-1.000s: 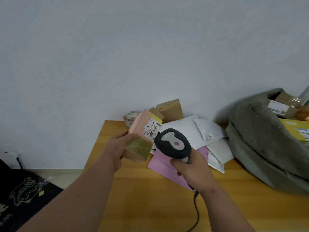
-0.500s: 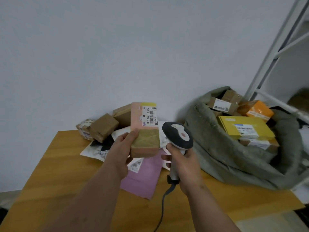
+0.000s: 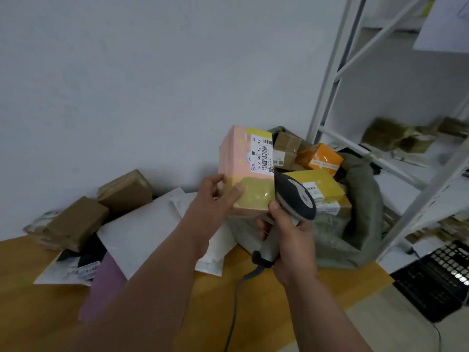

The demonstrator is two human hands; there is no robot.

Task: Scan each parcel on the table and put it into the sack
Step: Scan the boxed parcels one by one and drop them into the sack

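I'm holding the pink-and-yellow box [image 3: 245, 171] upright in my left hand [image 3: 212, 199], thumb across its face, just beside the green sack [image 3: 360, 224]. My right hand [image 3: 291, 240] is gripping the barcode scanner [image 3: 294, 199]. The box looks light and stiff with glossy tape, so I'm favouring its edges. Room is opening above the sack's mouth; the shelf frame [image 3: 330, 80] is crowding the right.

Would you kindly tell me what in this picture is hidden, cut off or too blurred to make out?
- Head view: the small print on the pink and yellow box is too blurred to read.
- The grey-green fabric sack hides whatever lies under its top parcels.
- The left hand covers the box's lower left side.
- The black and grey handheld scanner has its window turned away.
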